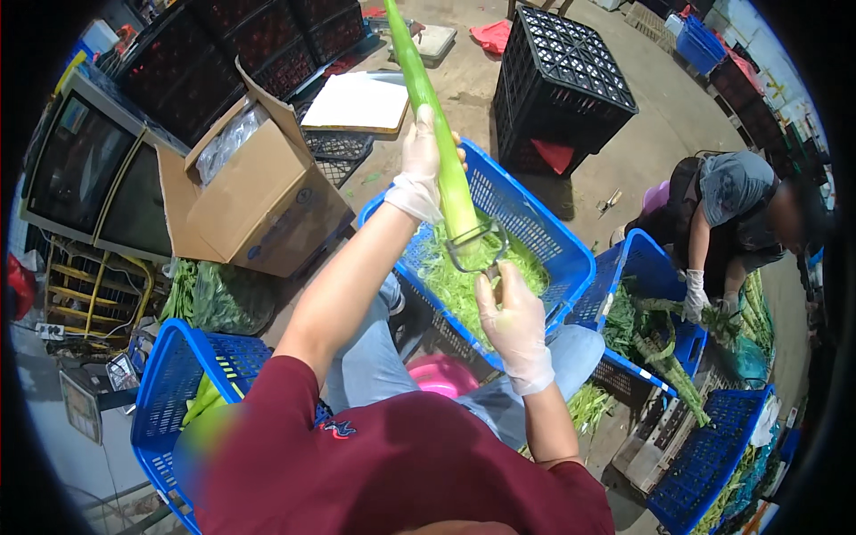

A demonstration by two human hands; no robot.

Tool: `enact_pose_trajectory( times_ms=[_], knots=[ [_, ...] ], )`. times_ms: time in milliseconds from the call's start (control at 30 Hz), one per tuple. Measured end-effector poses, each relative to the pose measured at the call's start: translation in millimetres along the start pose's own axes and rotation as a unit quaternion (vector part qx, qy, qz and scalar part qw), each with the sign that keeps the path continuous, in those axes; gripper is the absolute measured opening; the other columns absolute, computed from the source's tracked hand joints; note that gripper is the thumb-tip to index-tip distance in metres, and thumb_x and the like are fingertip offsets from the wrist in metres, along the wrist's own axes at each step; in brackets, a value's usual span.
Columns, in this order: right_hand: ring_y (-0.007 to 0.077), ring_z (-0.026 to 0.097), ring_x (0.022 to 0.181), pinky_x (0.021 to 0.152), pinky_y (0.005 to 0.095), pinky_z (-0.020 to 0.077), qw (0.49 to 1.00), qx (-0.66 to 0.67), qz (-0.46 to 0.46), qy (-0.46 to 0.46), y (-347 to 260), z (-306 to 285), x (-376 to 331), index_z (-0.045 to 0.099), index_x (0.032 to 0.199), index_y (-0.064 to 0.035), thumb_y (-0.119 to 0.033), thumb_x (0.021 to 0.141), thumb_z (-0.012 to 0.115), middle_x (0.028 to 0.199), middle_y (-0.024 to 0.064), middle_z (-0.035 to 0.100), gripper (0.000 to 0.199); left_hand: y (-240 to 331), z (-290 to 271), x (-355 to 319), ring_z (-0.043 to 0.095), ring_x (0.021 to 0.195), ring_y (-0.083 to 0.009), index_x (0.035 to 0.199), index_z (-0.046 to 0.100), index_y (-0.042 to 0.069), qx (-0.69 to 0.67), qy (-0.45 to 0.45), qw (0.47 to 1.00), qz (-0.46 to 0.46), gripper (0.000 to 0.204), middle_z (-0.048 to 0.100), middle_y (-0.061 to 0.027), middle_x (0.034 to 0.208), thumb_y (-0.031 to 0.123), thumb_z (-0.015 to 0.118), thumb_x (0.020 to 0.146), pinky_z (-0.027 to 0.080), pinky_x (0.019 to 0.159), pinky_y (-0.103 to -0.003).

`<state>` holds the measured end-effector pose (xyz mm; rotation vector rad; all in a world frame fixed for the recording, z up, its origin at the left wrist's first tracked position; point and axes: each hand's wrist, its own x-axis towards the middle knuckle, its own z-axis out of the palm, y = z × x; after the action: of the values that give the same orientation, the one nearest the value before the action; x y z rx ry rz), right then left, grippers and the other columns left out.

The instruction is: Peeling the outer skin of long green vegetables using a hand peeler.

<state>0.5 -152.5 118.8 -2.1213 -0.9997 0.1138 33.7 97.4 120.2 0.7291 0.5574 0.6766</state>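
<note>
My gloved left hand point(426, 160) is closed round a long, pale green celtuce stem point(434, 107), which slants up and away over a blue basket. In my gloved right hand point(514, 323) is a Y-shaped peeler point(478, 247), pinched by its handle. The peeler's frame lies across the thick near end of the stem. Below it, the blue basket point(560, 234) holds a heap of light green peelings point(441, 281). Between my legs a pink basin point(443, 376) shows in part.
Peeled stems lie in a blue crate point(183, 403) at my left. An open cardboard box point(259, 192) stands beyond it. A black crate stack point(563, 89) is ahead. At right, a gloved co-worker point(736, 209) bends over leafy stalks point(664, 361) and blue crates.
</note>
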Motion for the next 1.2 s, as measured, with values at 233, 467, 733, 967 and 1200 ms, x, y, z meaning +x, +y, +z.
enact_pose_trajectory(
  times_ms=[233, 467, 733, 967, 1200],
  knots=[
    [0.0428, 0.064, 0.072, 0.064, 0.0491, 0.0527, 0.993, -0.086, 0.037, -0.079, 14.0, 24.6, -30.0, 0.056, 0.103, -0.0041, -0.036, 0.095, 0.055, 0.084, 0.0198, 0.065, 0.033, 2.7, -3.8, 1.1, 0.058, 0.06, -0.0193, 0.106, 0.046, 0.014, 0.069, 0.056, 0.995, 0.048, 0.048, 0.056, -0.0057, 0.08, 0.061, 0.049, 0.095, 0.051, 0.048, -0.037],
    [0.0379, 0.062, 0.069, 0.062, 0.0433, 0.0476, 0.982, 0.102, 0.157, -0.034, 23.3, 13.8, -24.6, 0.056, 0.106, -0.0038, -0.024, 0.095, 0.058, 0.077, 0.0189, 0.062, 0.023, 3.8, -9.8, 8.8, 0.062, 0.065, -0.0221, 0.109, 0.049, 0.011, -0.052, 0.01, 0.998, 0.018, 0.044, 0.058, -0.0071, 0.084, 0.053, 0.051, 0.097, 0.058, 0.056, -0.042],
    [0.0323, 0.064, 0.074, 0.066, 0.04, 0.05, 0.995, 0.097, -0.004, 0.023, -3.6, 7.6, 6.8, 0.058, 0.11, -0.0041, -0.02, 0.093, 0.061, 0.084, 0.0143, 0.063, 0.024, 13.8, -2.7, -12.0, 0.063, 0.063, -0.0169, 0.117, 0.048, 0.014, 0.039, -0.087, 0.991, 0.098, 0.036, 0.054, -0.0046, 0.083, 0.038, 0.064, 0.094, 0.057, 0.051, -0.031],
    [0.0399, 0.064, 0.069, 0.058, 0.0491, 0.0516, 0.997, -0.051, -0.051, 0.035, -21.1, 11.9, 38.3, 0.054, 0.116, -0.0045, -0.034, 0.096, 0.055, 0.09, 0.0181, 0.063, 0.036, 5.5, -0.7, -8.0, 0.059, 0.054, -0.017, 0.117, 0.046, 0.017, 0.002, -0.16, 0.985, 0.058, 0.037, 0.052, -0.0033, 0.08, 0.041, 0.063, 0.094, 0.051, 0.046, -0.031],
    [0.041, 0.064, 0.073, 0.062, 0.0485, 0.0517, 0.993, -0.11, 0.007, -0.043, -7.9, 27.6, -2.1, 0.055, 0.112, -0.003, -0.029, 0.094, 0.058, 0.091, 0.0208, 0.065, 0.031, 4.6, -4.7, -2.6, 0.057, 0.051, -0.0162, 0.124, 0.044, 0.018, 0.03, -0.117, 0.985, 0.122, 0.04, 0.052, -0.0037, 0.078, 0.039, 0.062, 0.095, 0.05, 0.043, -0.031]
  ],
)
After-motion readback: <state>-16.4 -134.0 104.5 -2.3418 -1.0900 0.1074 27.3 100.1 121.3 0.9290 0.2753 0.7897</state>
